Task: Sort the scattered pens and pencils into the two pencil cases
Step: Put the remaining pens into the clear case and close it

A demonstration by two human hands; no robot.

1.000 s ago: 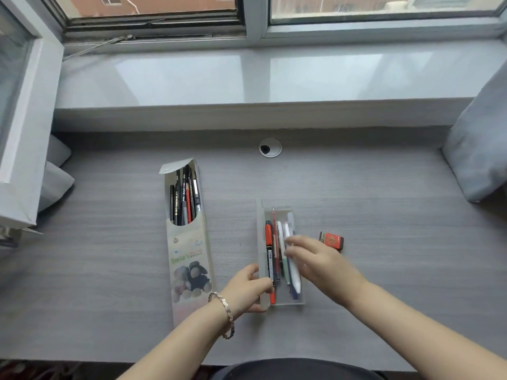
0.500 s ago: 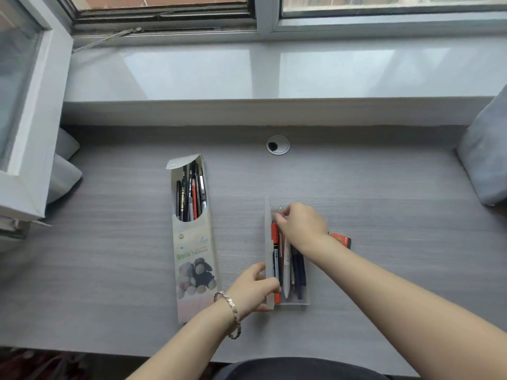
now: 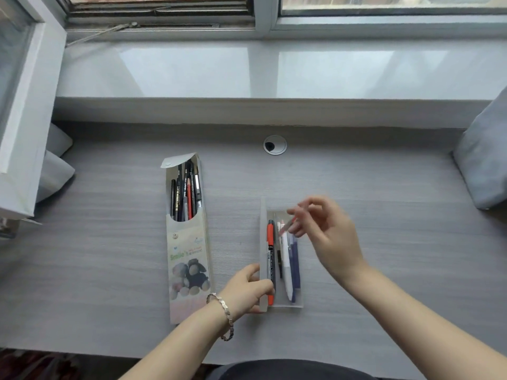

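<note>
At the counter's [image 3: 384, 215] near edge, the left hand [image 3: 247, 289] grips the clear pencil case's [image 3: 263, 242] left wall. Beyond it, the right hand [image 3: 329, 234] hovers raised over that case's far end, fingertips pinching a blurred reddish pen [image 3: 286, 225]. The printed pencil case [image 3: 189, 270] lies leftward, full of pens.

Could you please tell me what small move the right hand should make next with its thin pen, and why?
Probably lower the thin pen flat into the clear case beside the orange marker: the right hand pinches it tilted above the case's far end, and the left hand grips the case's near left edge.
</note>
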